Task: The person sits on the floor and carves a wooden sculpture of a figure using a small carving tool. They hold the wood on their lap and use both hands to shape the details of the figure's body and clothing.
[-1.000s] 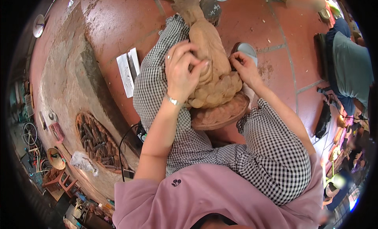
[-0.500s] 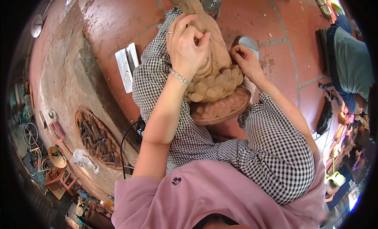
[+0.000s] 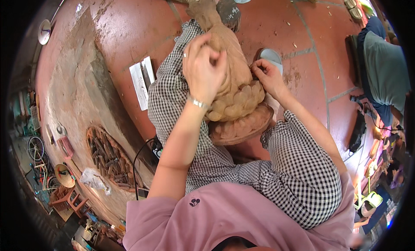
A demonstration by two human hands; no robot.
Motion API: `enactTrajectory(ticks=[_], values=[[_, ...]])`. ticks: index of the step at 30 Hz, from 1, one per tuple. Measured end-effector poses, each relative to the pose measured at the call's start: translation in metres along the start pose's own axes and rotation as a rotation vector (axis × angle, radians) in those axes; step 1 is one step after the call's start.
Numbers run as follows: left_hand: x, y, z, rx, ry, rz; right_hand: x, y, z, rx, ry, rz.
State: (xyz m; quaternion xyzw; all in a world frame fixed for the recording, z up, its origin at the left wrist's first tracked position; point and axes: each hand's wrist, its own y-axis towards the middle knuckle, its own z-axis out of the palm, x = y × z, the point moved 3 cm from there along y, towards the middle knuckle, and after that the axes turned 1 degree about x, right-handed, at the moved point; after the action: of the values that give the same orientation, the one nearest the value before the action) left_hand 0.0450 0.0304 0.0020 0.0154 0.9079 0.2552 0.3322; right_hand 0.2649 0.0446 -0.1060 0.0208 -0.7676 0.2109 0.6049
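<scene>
A carved wooden statue (image 3: 235,65) lies tilted between my legs, its lotus-petal base (image 3: 242,123) toward me. Over the left side of its body is my left hand (image 3: 203,71), fingers curled and thumb bent toward them. Whatever it may hold is hidden by the fingers, and the hand is slightly blurred. At the statue's right side, just above the petals, my right hand (image 3: 269,78) pinches thumb and fingers together. Anything between those fingertips is too small to make out.
A thick wooden slab (image 3: 73,87) runs along the left, with a hollow full of chisel-like tools (image 3: 110,158). White paper (image 3: 140,84) with a dark strip lies beside my left leg. A grey slipper (image 3: 271,57) is beyond my right hand. Another person (image 3: 384,65) sits at right.
My left hand has come a little toward me along the statue. My right hand stays beside the petals. The whole view has shifted slightly, showing more of the floor beyond the statue.
</scene>
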Motion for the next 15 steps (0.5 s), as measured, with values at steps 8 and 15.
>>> enactTrajectory(ticks=[8, 15], values=[[0.014, 0.038, 0.008, 0.012, 0.026, -0.126, 0.007, -0.001, 0.002, 0.008, -0.032, -0.006], [0.004, 0.004, -0.002, 0.016, 0.036, -0.073, -0.002, 0.001, -0.002, -0.010, -0.049, 0.033]])
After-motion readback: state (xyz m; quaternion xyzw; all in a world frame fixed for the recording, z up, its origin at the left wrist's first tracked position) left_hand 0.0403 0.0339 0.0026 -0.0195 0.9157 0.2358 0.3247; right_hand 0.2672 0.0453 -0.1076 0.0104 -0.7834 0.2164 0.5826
